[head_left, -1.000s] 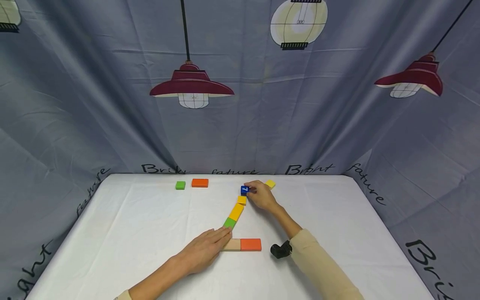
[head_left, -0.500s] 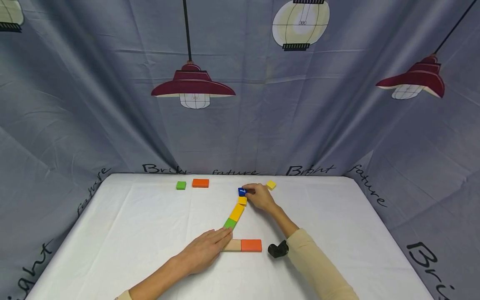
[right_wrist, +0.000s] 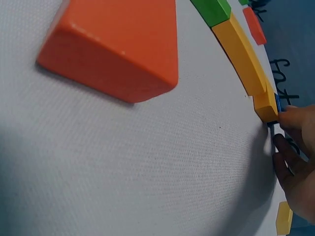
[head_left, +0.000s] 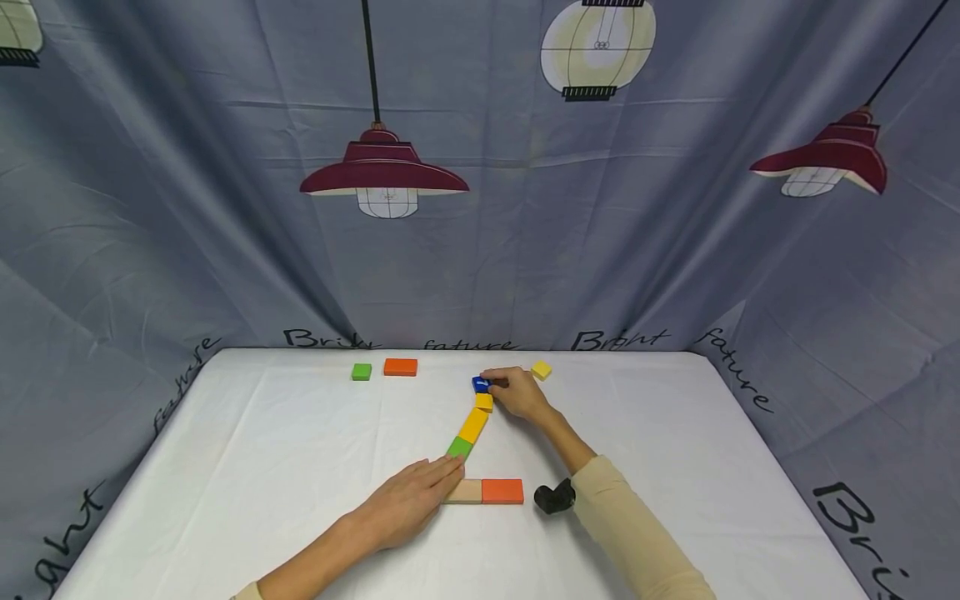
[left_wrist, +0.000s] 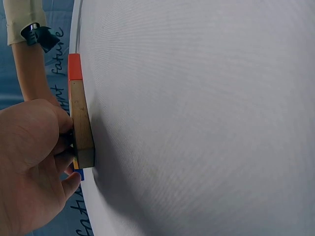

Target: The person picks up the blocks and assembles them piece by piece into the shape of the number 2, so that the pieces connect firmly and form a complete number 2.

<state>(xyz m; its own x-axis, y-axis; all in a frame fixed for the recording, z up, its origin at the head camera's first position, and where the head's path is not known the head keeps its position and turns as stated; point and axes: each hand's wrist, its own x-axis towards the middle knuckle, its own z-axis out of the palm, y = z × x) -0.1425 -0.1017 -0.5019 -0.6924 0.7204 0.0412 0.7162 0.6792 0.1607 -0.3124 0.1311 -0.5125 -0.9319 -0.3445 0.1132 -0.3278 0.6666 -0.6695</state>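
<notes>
My right hand (head_left: 520, 394) pinches a small blue block (head_left: 480, 384) with a pale mark on top. The blue block is at the far end of a slanted row: a small yellow block (head_left: 484, 402), a longer yellow block (head_left: 473, 425) and a green block (head_left: 460, 447). With fingers extended, my left hand (head_left: 408, 498) lies over the near end of that row and the left end of a plain wooden block (head_left: 467, 492); what is under the palm is hidden. An orange block (head_left: 502, 492) joins the wooden block's right end. In the right wrist view, fingertips meet the blue block (right_wrist: 277, 103) behind the small yellow one.
Along the far table edge lie a loose green block (head_left: 362, 372), an orange block (head_left: 401, 367) and a yellow block (head_left: 542, 370). A black device (head_left: 555, 497) is attached at the right wrist. White cloth (head_left: 300, 433) covers the table.
My right hand has moved the blue block slightly left and turned it a little, close to the small yellow block. The left hand has stayed in place.
</notes>
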